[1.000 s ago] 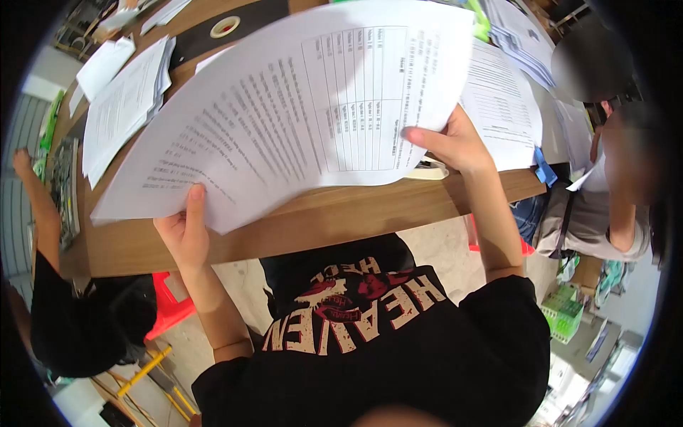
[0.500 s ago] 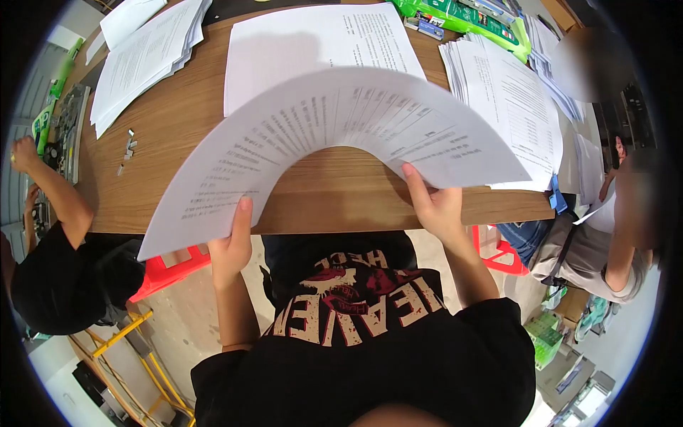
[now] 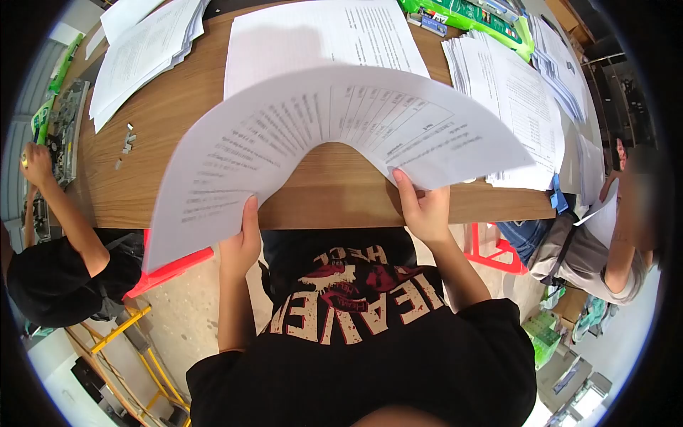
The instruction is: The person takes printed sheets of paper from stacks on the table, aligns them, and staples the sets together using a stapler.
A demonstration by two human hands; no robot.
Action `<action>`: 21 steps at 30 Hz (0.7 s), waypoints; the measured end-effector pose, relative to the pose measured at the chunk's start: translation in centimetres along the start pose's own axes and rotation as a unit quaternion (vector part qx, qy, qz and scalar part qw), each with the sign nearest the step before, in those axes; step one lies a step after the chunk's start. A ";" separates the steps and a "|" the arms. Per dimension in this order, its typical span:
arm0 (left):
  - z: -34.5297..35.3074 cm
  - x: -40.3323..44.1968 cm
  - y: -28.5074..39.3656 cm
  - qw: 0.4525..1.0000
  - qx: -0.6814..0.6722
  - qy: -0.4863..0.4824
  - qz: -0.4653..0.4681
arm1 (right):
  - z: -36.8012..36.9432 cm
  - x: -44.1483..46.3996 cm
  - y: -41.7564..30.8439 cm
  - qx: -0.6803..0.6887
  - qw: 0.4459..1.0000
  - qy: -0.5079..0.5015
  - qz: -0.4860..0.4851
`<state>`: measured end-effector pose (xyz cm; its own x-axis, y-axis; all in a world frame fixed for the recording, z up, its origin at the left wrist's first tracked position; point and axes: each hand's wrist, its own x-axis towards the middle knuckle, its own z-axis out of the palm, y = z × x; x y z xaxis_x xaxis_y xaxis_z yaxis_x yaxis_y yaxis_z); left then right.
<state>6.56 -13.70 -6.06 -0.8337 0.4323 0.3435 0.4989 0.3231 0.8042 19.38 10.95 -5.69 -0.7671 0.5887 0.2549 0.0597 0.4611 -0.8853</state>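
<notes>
A printed paper sheet (image 3: 324, 107), possibly several together, arches over the front of the wooden table (image 3: 334, 199). My left hand (image 3: 244, 238) grips its lower left part, thumb on the printed face. On the right, my right hand (image 3: 421, 206) pinches the near edge, thumb also on top. The hidden fingers of both hands are behind the paper. Beyond the arch lies a large printed stack (image 3: 306, 35), partly covered by the held paper. Another printed stack (image 3: 505, 99) rests to the right, its pages slightly fanned.
Papers (image 3: 146, 57) lie at the back left, near small metal pieces (image 3: 128, 139). Green packaging (image 3: 484, 25) sits at the back right. A blue clip (image 3: 558, 193) is at the right table edge. People sit on both sides; red stools (image 3: 498, 249) stand below.
The held paper has come down from over the table's back toward me and bent into an arch, uncovering the stack behind it. Since half a second ago, my hands have drawn slightly closer together.
</notes>
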 end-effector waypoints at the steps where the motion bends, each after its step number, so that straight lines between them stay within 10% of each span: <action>1: -0.5 0.1 -0.1 1.000 0.003 -0.014 -0.011 | 0.0 0.3 0.0 0.001 1.000 0.002 -0.003; 21: -4.0 2.2 -3.2 0.993 -0.043 -0.028 -0.108 | -3.3 5.8 -4.4 0.228 0.973 0.025 -0.033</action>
<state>2.17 -17.16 -5.90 -0.9031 0.4082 0.1333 0.2863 0.3410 0.8954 16.81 14.55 0.93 -0.7271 0.6043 0.3257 -0.2868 0.1636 -0.9439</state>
